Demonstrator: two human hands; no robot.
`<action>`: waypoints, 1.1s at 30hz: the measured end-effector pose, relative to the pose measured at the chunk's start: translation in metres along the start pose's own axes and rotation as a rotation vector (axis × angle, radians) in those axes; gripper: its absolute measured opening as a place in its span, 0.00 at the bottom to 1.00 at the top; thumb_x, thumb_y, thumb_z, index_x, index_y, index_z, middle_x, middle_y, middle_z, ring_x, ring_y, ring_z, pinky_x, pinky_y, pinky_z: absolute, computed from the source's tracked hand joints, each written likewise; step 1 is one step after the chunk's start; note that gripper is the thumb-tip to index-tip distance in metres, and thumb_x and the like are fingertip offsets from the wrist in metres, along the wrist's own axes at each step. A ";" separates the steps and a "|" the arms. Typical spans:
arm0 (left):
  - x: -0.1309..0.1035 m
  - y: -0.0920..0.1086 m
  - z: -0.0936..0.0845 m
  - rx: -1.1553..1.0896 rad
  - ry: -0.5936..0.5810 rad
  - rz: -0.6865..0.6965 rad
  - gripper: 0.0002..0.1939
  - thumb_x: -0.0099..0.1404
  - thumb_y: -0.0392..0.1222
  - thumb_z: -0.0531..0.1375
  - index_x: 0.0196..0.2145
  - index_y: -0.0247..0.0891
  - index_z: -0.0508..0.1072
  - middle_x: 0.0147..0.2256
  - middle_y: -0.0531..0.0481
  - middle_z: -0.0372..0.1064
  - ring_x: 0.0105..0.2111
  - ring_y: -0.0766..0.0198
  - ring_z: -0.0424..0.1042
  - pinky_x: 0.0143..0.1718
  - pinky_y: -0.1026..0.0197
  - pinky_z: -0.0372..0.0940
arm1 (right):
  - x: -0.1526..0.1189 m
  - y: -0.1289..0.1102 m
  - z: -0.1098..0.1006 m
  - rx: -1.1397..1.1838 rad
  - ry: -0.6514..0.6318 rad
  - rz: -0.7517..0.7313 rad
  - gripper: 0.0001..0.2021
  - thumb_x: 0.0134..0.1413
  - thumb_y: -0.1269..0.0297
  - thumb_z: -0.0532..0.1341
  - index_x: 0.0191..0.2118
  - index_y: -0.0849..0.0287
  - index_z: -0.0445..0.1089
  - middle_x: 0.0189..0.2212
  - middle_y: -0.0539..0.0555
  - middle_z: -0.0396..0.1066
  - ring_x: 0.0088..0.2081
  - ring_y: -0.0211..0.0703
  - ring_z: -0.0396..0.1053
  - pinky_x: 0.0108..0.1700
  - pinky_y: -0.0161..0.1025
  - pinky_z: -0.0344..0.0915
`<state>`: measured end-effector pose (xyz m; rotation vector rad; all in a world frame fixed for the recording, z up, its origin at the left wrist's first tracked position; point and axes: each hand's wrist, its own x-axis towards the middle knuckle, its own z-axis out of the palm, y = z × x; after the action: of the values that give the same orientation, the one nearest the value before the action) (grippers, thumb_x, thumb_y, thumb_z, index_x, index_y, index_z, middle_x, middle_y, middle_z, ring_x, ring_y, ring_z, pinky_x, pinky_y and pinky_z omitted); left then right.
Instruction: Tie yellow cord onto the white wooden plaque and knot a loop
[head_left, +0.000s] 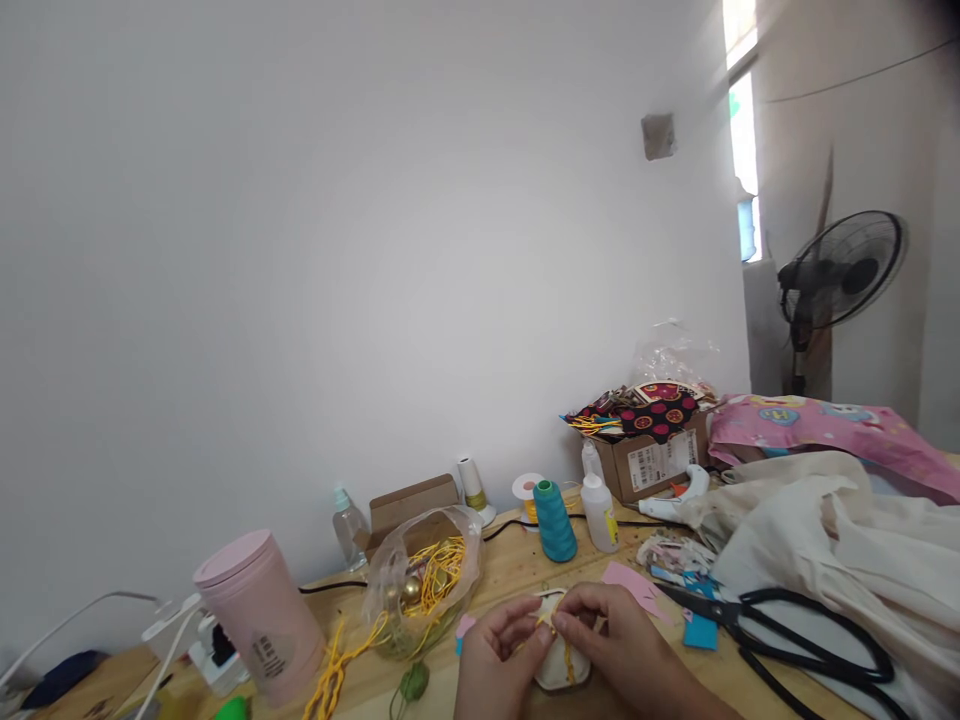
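Observation:
My left hand (pixel 501 652) and my right hand (pixel 611 635) meet at the bottom centre, over a small cream piece with rounded corners (pixel 556 672). Fingers of both hands are pinched on a yellow cord (pixel 568 662) that runs down across the cream piece. The fingertips nearly touch each other near its upper part and hide some of the cord. Pink paper (pixel 636 590) lies just beyond my right hand, and a green yarn ball (pixel 414 681) rests left of my left hand.
Large black scissors (pixel 810 635) lie right of my hands, beside cream cloth (pixel 840 520). Behind stand a teal thread cone (pixel 555 522), a glue bottle (pixel 599 512) and a cardboard box (pixel 652 465). Leftward are a plastic bag (pixel 386 570) of yellow cord and a pink tumbler (pixel 259 615).

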<state>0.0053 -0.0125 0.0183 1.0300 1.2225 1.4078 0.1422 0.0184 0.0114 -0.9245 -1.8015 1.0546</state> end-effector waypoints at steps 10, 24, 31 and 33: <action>-0.003 -0.003 0.006 0.170 0.054 0.170 0.27 0.43 0.39 0.62 0.42 0.30 0.63 0.18 0.51 0.70 0.21 0.65 0.67 0.24 0.66 0.60 | -0.002 -0.006 -0.005 -0.191 0.018 -0.079 0.06 0.44 0.66 0.55 0.25 0.59 0.68 0.20 0.47 0.65 0.22 0.34 0.59 0.23 0.29 0.52; -0.004 -0.001 0.005 0.278 -0.013 0.167 0.21 0.45 0.40 0.61 0.39 0.32 0.68 0.20 0.49 0.72 0.24 0.62 0.69 0.26 0.65 0.61 | 0.002 -0.001 -0.001 -0.137 0.030 -0.029 0.06 0.40 0.68 0.56 0.22 0.60 0.69 0.18 0.48 0.63 0.20 0.33 0.56 0.21 0.29 0.51; -0.002 0.002 -0.002 0.134 -0.003 0.065 0.17 0.42 0.43 0.62 0.31 0.32 0.70 0.19 0.50 0.70 0.25 0.62 0.69 0.26 0.64 0.62 | 0.007 -0.001 -0.001 0.269 0.060 0.147 0.05 0.37 0.65 0.55 0.22 0.62 0.63 0.15 0.45 0.58 0.18 0.32 0.54 0.18 0.29 0.53; -0.002 0.002 -0.002 0.133 0.003 0.062 0.15 0.41 0.43 0.63 0.27 0.32 0.71 0.18 0.50 0.69 0.23 0.63 0.68 0.24 0.64 0.61 | 0.009 0.001 -0.001 0.361 0.049 0.187 0.06 0.36 0.63 0.56 0.22 0.62 0.61 0.14 0.44 0.55 0.16 0.30 0.53 0.16 0.28 0.52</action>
<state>0.0032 -0.0146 0.0197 1.1659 1.3104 1.3911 0.1398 0.0269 0.0130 -0.8961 -1.4399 1.4071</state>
